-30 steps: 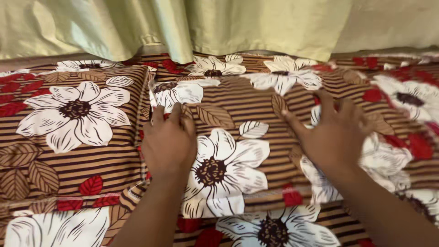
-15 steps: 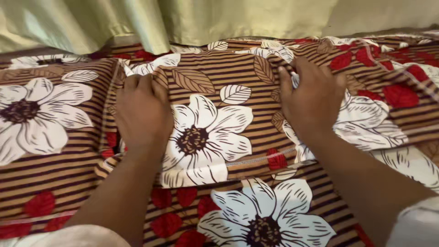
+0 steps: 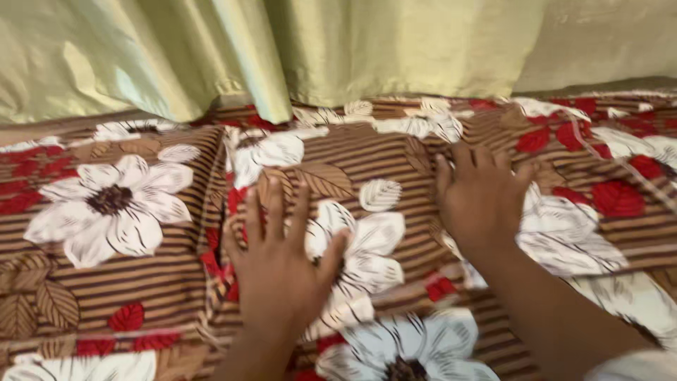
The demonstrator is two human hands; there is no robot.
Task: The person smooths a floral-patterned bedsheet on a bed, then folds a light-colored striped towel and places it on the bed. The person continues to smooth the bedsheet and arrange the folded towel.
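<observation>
Both open, the left hand [image 3: 278, 264] and right hand [image 3: 482, 197] press flat on a brown striped, flower-printed fabric pillow [image 3: 367, 212], gripping nothing; uneven pressure could wrinkle its cover.

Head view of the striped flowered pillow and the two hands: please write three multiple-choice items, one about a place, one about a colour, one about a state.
1. Where does the left hand lie?
A. on the brown striped pillow with white flowers
B. on the curtain
C. in the air, far from the cloth

2. What colour is the shiny curtain behind the bed?
A. blue
B. pale green
C. black

3. How is the right hand?
A. shut in a fist
B. holding a cup
C. open, fingers spread on the cloth

Answers: 1 A, the palm rests near the pillow's left edge; 2 B, the folds are light green; 3 C, the fingers lie flat and apart.
</observation>
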